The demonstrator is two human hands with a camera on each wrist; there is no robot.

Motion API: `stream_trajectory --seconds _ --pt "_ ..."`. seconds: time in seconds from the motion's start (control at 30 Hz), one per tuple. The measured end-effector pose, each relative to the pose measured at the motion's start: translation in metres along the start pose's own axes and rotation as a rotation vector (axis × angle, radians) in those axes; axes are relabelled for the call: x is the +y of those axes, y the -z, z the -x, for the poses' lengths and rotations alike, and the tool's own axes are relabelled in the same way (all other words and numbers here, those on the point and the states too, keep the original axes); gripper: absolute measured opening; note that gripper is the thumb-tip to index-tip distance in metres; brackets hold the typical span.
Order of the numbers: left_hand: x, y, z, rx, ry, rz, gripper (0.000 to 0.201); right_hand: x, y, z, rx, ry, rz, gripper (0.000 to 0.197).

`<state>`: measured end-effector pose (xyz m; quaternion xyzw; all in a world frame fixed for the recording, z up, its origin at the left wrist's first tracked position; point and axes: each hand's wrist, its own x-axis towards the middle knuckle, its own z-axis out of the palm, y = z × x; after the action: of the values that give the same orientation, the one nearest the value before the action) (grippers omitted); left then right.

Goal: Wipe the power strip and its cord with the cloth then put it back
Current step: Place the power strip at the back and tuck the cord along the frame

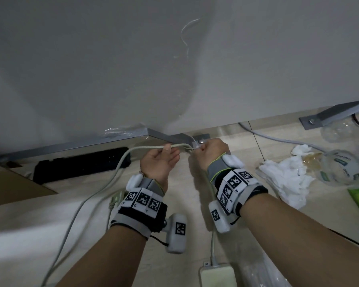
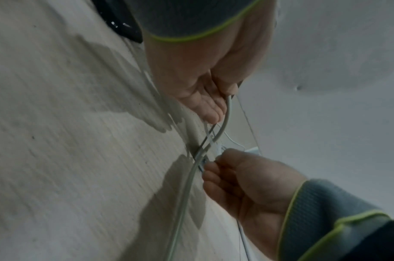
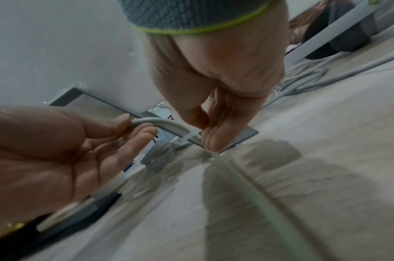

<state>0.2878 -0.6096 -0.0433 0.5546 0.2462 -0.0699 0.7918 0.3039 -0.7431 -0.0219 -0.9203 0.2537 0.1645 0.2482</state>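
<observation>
Fingers (image 1: 167, 149) of both hands pinch cord (image 1: 120, 160).

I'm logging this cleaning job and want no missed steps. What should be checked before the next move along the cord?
1. Left hand holds the cord: ok, thumb and fingers pinch it.
2. Right hand grip on the cord: ok, fingers curled at it.
3. Cloth in the right hand: cannot tell, only a white scrap shows.
4. Power strip in reach: ok, on the floor below the right forearm.
5. Spare white cloth: ok, lying to the right.
</observation>
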Motion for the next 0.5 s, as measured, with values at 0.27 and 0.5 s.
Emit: stream_trajectory --seconds 0.27,0.5 --pt "0.003 -0.007 0.000 -0.030 0.080 -0.017 0.029 0.009 -0.018 0.026 0.010 0.254 0.122 0.023" --pt "0.010 -0.004 0.005 -0.045 0.106 -0.104 0.030 0.004 -0.020 0.028 -0.121 0.182 0.157 0.037"
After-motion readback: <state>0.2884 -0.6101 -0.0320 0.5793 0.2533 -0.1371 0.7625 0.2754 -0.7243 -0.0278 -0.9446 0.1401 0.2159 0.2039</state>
